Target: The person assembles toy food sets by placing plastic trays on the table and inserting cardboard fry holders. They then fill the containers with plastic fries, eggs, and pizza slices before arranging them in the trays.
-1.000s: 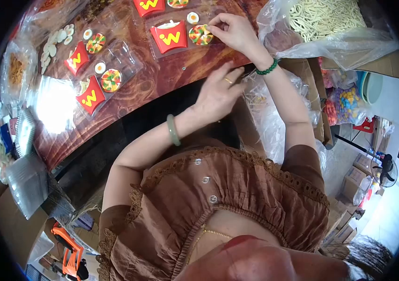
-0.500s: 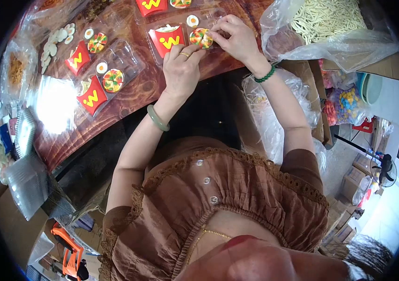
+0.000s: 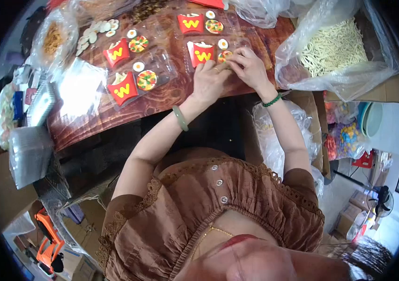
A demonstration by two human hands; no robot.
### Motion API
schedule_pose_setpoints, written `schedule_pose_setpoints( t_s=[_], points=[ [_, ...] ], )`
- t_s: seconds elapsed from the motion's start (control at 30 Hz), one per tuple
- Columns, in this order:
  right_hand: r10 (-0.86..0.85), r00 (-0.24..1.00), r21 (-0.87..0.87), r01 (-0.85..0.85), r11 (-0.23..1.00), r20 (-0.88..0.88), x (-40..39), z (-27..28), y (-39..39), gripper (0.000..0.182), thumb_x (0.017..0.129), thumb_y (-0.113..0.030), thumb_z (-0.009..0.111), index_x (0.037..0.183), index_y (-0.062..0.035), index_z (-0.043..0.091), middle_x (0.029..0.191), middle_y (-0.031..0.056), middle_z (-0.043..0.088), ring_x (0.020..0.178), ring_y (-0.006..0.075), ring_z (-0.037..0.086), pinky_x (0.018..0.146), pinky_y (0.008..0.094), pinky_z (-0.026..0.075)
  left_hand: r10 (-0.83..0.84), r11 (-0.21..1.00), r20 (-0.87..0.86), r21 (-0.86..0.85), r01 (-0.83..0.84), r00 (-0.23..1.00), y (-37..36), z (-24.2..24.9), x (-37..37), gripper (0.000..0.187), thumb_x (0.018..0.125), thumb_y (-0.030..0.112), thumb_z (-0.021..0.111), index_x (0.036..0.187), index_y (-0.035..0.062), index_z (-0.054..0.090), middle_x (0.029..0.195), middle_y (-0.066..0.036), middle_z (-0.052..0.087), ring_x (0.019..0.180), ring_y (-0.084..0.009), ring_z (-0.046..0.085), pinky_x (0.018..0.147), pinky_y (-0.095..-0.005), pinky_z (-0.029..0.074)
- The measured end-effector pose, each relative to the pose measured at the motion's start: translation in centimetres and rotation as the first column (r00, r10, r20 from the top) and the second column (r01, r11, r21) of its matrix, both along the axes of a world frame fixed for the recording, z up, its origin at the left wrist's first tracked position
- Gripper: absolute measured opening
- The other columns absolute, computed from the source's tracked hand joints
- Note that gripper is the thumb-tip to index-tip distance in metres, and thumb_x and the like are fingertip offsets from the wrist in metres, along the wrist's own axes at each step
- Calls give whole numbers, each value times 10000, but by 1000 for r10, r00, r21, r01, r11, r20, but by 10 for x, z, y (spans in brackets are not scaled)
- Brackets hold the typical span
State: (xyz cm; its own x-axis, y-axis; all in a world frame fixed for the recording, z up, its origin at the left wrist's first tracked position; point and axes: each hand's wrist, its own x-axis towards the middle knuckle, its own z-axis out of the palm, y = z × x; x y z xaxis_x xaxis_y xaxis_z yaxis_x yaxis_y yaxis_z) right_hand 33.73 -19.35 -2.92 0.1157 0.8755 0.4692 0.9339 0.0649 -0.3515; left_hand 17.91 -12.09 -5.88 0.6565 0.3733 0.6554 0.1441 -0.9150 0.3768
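Note:
My left hand is closed, its fingertips at the lower edge of a clear tray, just below a red fries box with a yellow mark. Beside it, my right hand is bent into a pinch, and the fingertips of both hands nearly meet. They partly cover a small round pizza piece. Whatever lies between the fingers is too small or hidden to make out. Above the pizza piece is a fried egg piece. A second fries box and pizza piece lie farther back.
More filled clear trays with a fries box and pizza lie left on the wooden table. White discs and a bag of orange pieces are beyond. Pale strands fill a bag at right.
The view has shifted, so the table and trays appear farther right and lower. My fingertips have come closer together and now cover more of the pizza piece.

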Motion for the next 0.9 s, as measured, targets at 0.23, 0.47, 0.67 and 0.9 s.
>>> schedule_pose_setpoints(
  t_s=[0.23, 0.47, 0.67, 0.9],
  points=[
    [-22, 930, 67, 50, 996, -367, -9, 14, 2, 240, 798, -22, 644, 1037, -45, 623, 919, 74, 590, 784, 149, 577, 683, 247, 465, 41, 998, 228, -59, -28, 973, 67, 64, -30, 140, 786, 164, 669, 900, 84, 674, 1016, -79, 643, 976, -288, 567, 829, -412, 447],
    [27, 877, 111, 29, 993, -479, -9, 38, 10, 209, 797, 5, 641, 1006, -1, 627, 885, 46, 595, 745, 96, 544, 642, 208, 434, 519, 855, -49, 33, -518, 853, 342, 105, -47, 272, 756, 28, 522, 1002, 29, 638, 960, -218, 630, 869, -374, 613, 768, -446, 487],
    [47, 803, 61, -13, 998, -594, 5, 32, 19, 248, 799, 17, 642, 1045, -2, 611, 853, 39, 593, 734, 89, 541, 627, 202, 431, 494, 862, -462, 151, -484, 737, 515, 55, -5, 320, 736, 92, 528, 1030, 87, 655, 932, -219, 640, 880, -342, 628, 772, -412, 502],
    [-20, 720, -17, 12, 1000, -694, 19, 28, 32, 214, 807, 41, 611, 1019, 13, 602, 843, 37, 584, 708, 70, 513, 610, 191, 402, 396, 843, -653, -19, -537, 645, 518, 55, 32, 311, 789, 208, 538, 1017, 25, 644, 1085, -186, 621, 1007, -308, 596, 860, -413, 461]
  ],
)
